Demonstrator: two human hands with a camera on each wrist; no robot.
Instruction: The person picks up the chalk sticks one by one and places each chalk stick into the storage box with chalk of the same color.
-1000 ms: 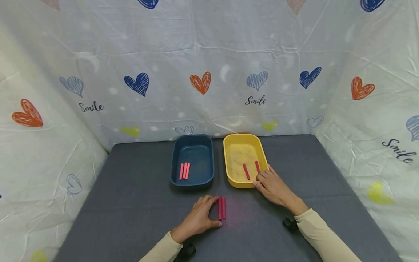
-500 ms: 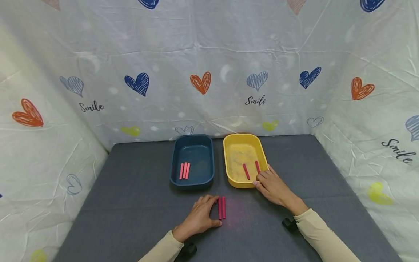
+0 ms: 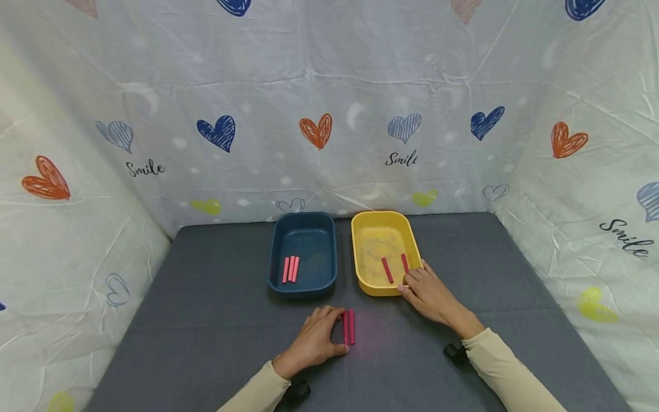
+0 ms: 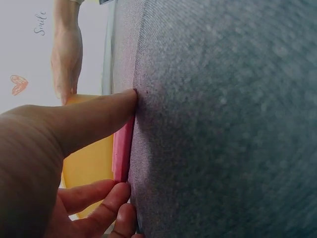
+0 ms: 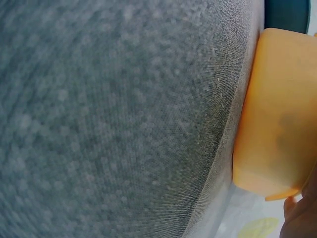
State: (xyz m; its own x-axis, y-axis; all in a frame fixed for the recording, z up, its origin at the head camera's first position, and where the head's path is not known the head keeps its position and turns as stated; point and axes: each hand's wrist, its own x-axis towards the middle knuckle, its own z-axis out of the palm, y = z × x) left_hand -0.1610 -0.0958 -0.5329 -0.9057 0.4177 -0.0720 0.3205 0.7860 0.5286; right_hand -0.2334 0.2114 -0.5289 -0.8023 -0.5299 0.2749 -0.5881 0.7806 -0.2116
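Note:
In the head view, two deep-pink chalk sticks lie side by side on the grey cloth. My left hand (image 3: 315,339) pinches the left chalk stick (image 3: 345,329) lengthwise, thumb at its near end and fingertips at its far end. The other chalk stick (image 3: 352,327) lies just to its right. In the left wrist view, the pink chalk (image 4: 122,153) shows between thumb and fingers, low on the cloth. My right hand (image 3: 432,294) grips the near right corner of the yellow tray (image 3: 360,252). Inside that tray are a dark red stick (image 3: 387,270) and another stick (image 3: 404,262), partly hidden by my fingers.
A dark blue tray (image 3: 324,280) stands left of the yellow one, with several light pink sticks (image 3: 290,269) inside. Grey cloth (image 3: 216,297) covers the table. Behind both trays hangs a white curtain (image 3: 268,74) with printed hearts.

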